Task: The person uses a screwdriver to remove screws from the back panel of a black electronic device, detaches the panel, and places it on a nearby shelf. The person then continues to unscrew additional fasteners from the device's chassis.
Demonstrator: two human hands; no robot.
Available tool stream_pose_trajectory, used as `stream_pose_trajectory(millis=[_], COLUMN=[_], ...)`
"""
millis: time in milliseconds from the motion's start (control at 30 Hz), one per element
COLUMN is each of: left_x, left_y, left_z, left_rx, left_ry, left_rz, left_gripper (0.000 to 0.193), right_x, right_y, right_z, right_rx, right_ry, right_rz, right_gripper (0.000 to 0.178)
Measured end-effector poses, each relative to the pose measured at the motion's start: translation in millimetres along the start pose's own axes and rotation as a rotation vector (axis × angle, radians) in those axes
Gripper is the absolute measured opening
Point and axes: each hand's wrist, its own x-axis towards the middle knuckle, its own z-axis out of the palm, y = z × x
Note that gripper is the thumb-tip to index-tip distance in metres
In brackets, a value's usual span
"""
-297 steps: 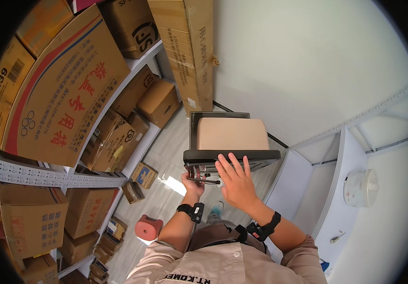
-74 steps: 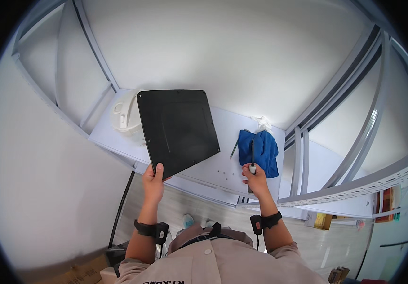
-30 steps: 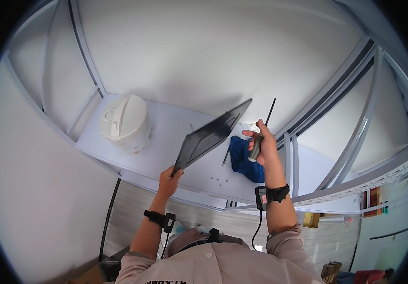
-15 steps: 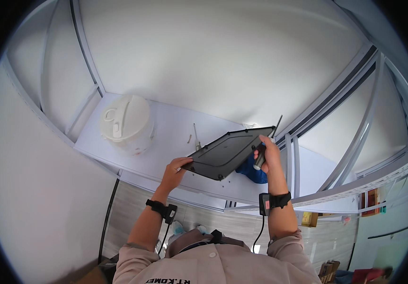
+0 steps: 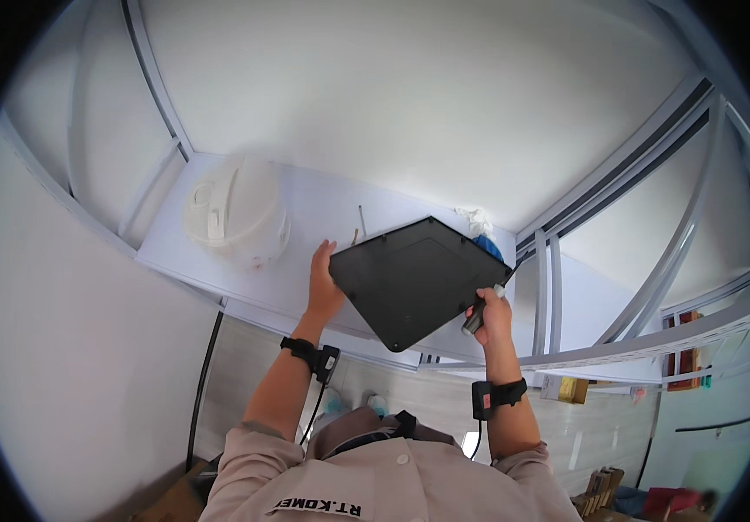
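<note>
The flat black panel [image 5: 418, 280] at frame centre is gripped at opposite edges by the left hand [image 5: 324, 287] and the right hand [image 5: 490, 315], which also clasps a small tool [image 5: 479, 313], over the white worktop [image 5: 323, 213].

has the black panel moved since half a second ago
Yes. The black panel has dropped flatter and shifted toward the white cooker, now hiding most of the blue cloth.

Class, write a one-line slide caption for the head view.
Both hands, left and right, hold a black panel over a white shelf beside a white cooker.
</note>
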Motion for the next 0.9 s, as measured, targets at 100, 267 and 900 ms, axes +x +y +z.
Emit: stream_pose_trajectory(millis=[100, 267, 900], left_x=[-5.8, -10.9, -8.1], left_y=[-8.3, -41.8, -1.1], left_z=[2.7, -8.0, -23.4], left_rx=[-0.186, -0.962, -1.187], left_ry=[0.072, -0.027, -0.018], left_rz=[-0.251, -0.800, -0.878], left_gripper=[0.064, 0.062, 0.044], right_x=[-1.8, -9.1, -33.3], right_y=[0.1, 5.2, 38.7], right_z=[1.9, 2.4, -3.6], right_rx=[-0.004, 0.010, 0.139], right_ry=[0.029, -0.009, 0.038], right_rz=[0.005, -0.010, -0.042], right_gripper=[0.015, 0.018, 0.019])
